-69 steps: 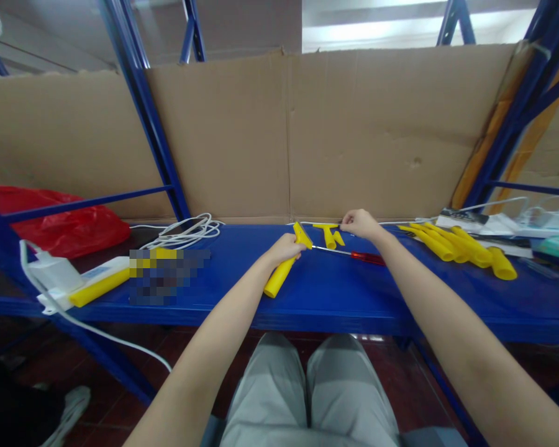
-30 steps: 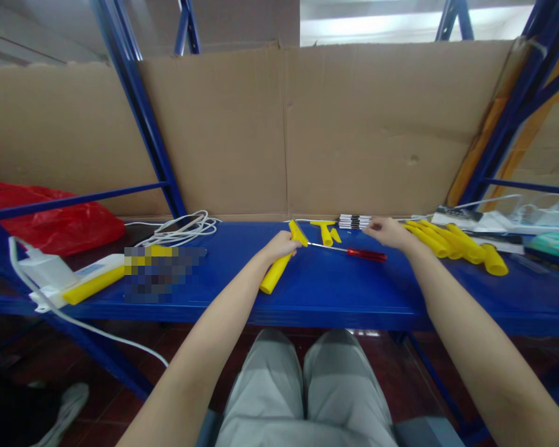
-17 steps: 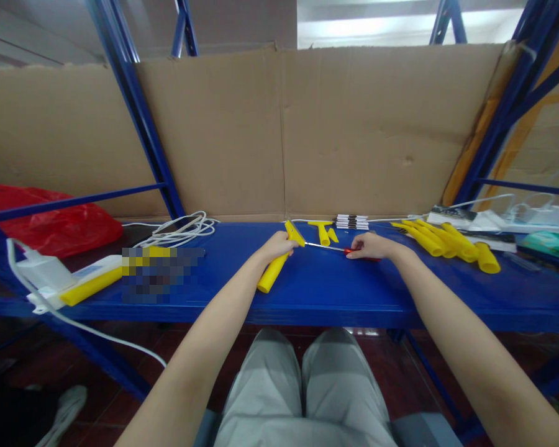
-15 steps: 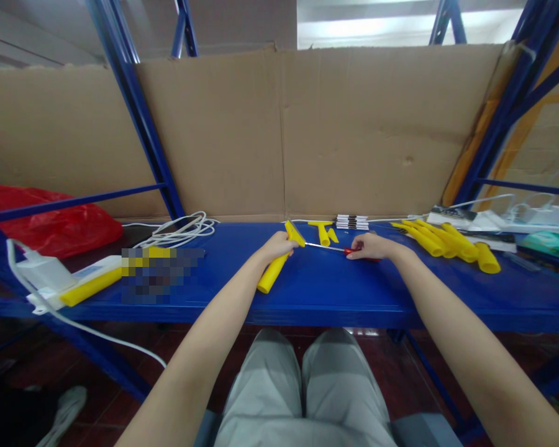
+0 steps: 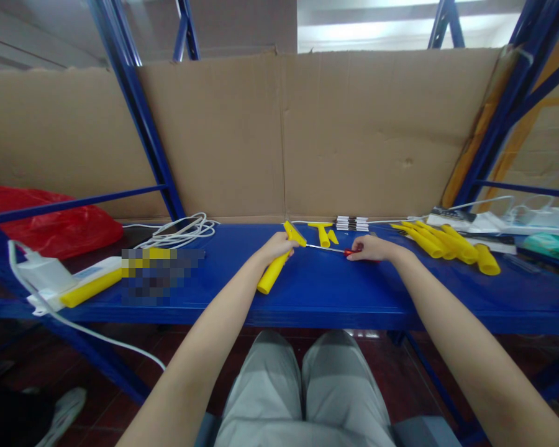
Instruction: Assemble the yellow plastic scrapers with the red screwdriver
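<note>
My left hand (image 5: pixel 276 246) is closed around a yellow scraper (image 5: pixel 272 277), near its wide head. The round handle slants down toward the shelf's front edge. In my right hand (image 5: pixel 371 248) is a screwdriver (image 5: pixel 327 248) with a red handle, and its metal shaft points left. Its tip reaches the scraper's head; the exact contact point is too small to make out. Just behind the shaft lie another yellow scraper (image 5: pixel 323 236) and a small yellow piece (image 5: pixel 333 237). My right fingers hide part of the red handle.
Several yellow handled pieces (image 5: pixel 461 244) lie at right. Small black-and-white strips (image 5: pixel 351 223) are stacked by the cardboard wall (image 5: pixel 354 136). A coiled white cable (image 5: pixel 186 231), a power strip (image 5: pixel 86 276) and a red bag (image 5: pixel 51 223) occupy the left. Blue posts (image 5: pixel 137 124) frame the shelf.
Both hands, the scraper and the screwdriver stay in nearly the same places. The whole view has shifted very slightly.
</note>
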Demonstrator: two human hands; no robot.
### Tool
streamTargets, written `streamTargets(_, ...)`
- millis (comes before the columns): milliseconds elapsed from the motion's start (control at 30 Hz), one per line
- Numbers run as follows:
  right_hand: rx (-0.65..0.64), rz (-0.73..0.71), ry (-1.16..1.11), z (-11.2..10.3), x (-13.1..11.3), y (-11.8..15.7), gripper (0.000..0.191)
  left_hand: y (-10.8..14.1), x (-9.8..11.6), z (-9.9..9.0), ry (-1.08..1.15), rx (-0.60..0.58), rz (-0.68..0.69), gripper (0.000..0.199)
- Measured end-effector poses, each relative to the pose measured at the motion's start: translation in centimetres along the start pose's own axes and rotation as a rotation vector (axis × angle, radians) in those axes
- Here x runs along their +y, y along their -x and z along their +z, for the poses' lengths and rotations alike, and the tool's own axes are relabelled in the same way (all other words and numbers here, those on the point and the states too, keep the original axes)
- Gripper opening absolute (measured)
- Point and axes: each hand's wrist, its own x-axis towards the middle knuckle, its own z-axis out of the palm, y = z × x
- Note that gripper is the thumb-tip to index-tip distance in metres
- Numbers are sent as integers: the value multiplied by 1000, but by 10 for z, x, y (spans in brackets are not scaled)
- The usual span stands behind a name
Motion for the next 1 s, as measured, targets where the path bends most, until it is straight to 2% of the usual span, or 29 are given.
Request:
streamTargets(300, -6, 10, -23, -1, 0, 1, 26, 7, 4, -4, 184, -81, 9, 4)
streamTargets(500, 4, 3, -16, -1, -1, 2, 25, 5, 2, -4, 191, -65, -22, 3)
streamTargets(767, -10, 15, -15, -1, -1, 2, 21, 6, 1, -4, 184, -117, -5, 1)
streamTargets(900, -8, -5, -11, -2, -3, 3, 16, 4, -1, -3, 178, -154, -10, 9)
streamTargets(1000, 9, -5, -6, -2, -6, 4, 12, 2, -2, -3, 162, -221, -25, 7)
